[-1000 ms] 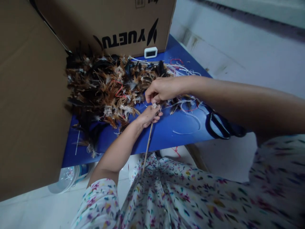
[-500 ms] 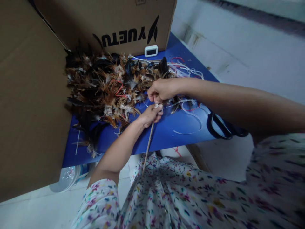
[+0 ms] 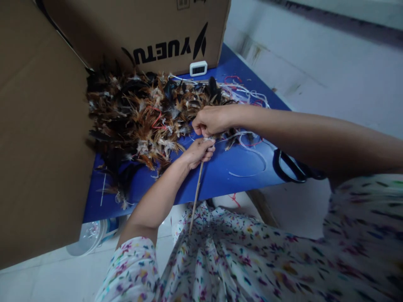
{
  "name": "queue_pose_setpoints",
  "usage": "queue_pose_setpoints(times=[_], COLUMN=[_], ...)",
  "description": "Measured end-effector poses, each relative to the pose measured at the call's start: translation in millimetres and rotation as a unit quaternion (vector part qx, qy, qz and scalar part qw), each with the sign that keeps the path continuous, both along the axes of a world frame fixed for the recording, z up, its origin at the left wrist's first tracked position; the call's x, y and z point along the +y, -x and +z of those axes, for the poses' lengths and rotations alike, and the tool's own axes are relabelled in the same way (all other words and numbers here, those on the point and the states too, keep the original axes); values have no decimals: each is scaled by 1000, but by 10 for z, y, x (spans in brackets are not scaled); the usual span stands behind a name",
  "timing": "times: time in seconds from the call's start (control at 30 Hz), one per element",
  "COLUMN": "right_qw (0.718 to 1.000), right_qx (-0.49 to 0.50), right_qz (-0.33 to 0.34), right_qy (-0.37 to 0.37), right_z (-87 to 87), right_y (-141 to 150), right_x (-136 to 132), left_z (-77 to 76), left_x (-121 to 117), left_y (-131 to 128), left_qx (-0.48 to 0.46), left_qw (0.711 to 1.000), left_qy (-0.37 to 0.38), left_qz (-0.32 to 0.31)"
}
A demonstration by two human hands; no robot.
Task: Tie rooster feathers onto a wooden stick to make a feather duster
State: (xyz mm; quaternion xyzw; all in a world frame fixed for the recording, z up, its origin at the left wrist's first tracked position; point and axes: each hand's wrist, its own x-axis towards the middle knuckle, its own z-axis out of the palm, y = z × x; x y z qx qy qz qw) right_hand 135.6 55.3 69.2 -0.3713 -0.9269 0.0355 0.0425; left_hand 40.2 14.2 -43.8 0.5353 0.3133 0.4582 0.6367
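One stick [image 3: 196, 191] in left hand [image 3: 199, 152]; right hand [image 3: 214, 120] close; many feathers [image 3: 141, 131].

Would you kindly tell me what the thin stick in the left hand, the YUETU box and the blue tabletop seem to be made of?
Thin stick: probably wood or bamboo, matte, judging by its tan, slightly uneven surface.
YUETU box: apparently cardboard, matte brown with black print.
Blue tabletop: smooth, softly shiny; perhaps plastic or painted, unclear which.
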Motion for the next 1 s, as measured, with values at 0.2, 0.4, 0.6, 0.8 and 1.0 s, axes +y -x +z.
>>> queue_pose_setpoints(times=[0.2,0.4,0.6,0.8,1.0], right_qw=[999,994,979,969,975], right_qx=[29,-103,-154,-26,138], right_qz=[-27,7,31,61,-25], right_qy=[13,-46,-132,-236,-174], right_z=[-1,57,37,104,-169], right_y=[33,121,114,-174,-628], right_x=[-50,-164,-123,-310,-628], left_z=[-4,-9,-19,-13,45], left_x=[-6,2,25,29,14], left_y=[-2,4,18,52,81], left_qx=[2,17,4,-34,-50], left_qw=[1000,1000,999,999,998], left_qy=[2,10,17,11,3], left_qz=[3,19,29,36,48])
